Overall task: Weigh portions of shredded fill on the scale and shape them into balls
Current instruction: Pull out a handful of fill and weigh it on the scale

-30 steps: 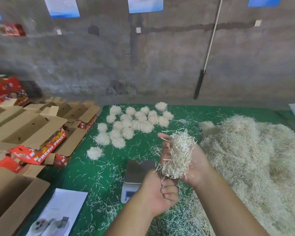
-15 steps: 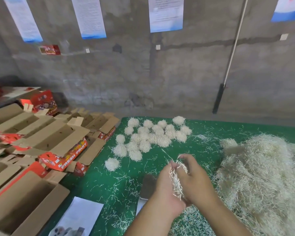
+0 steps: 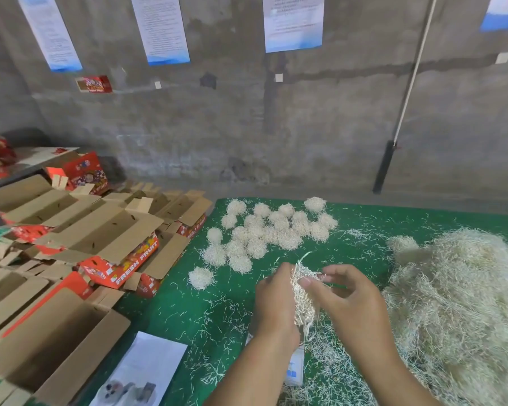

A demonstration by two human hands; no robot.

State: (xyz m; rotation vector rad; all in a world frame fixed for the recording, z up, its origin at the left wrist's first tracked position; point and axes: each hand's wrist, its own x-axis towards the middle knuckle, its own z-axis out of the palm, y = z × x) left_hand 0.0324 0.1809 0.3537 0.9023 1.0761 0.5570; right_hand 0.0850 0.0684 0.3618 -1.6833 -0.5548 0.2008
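Observation:
Both hands meet over the green table (image 3: 217,306). My left hand (image 3: 274,303) cups a loose clump of pale shredded fill (image 3: 302,291) against its palm. My right hand (image 3: 343,297) faces it with its thumb on the clump and its fingers loosely curled. The small scale (image 3: 294,372) lies under my left forearm, mostly hidden, with only its front corner showing. Several finished fill balls (image 3: 264,230) lie grouped at the far side of the table. A big heap of loose fill (image 3: 464,303) covers the right side.
Open cardboard fruit boxes (image 3: 100,238) with red print are stacked off the table's left edge. A white printed sheet (image 3: 147,373) lies at the near left corner. Stray shreds litter the green cloth. A concrete wall with posters and a leaning pole (image 3: 405,101) stands behind.
The clump lay open on my raised right palm a second ago. Both hands have since closed together around it and lowered over the scale. The camera has tilted up.

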